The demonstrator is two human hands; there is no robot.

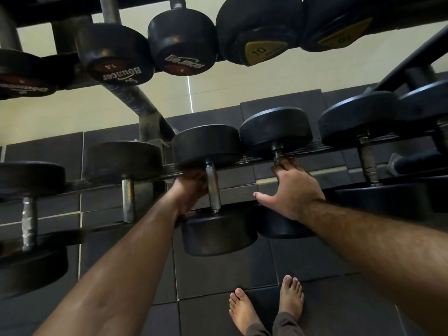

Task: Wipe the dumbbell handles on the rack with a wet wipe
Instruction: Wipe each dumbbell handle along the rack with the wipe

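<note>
On the lower rack rail (312,149) lie several black dumbbells with metal handles. My left hand (190,192) reaches in just left of the middle dumbbell's bare steel handle (213,187). Its fingers curl behind the handle in shadow, and what they grip is hidden. My right hand (295,190) lies over the handle of the dumbbell to the right (277,151), fingers wrapped near its far end and thumb spread out to the left. Only a short stub of that handle shows. No wet wipe is visible; it may be under a palm.
More dumbbells sit left (128,200) and right (367,161) on the same rail. An upper row of dumbbells (116,57) hangs overhead. A slanted rack post (143,105) stands behind. My bare feet (244,311) are on dark floor mats below.
</note>
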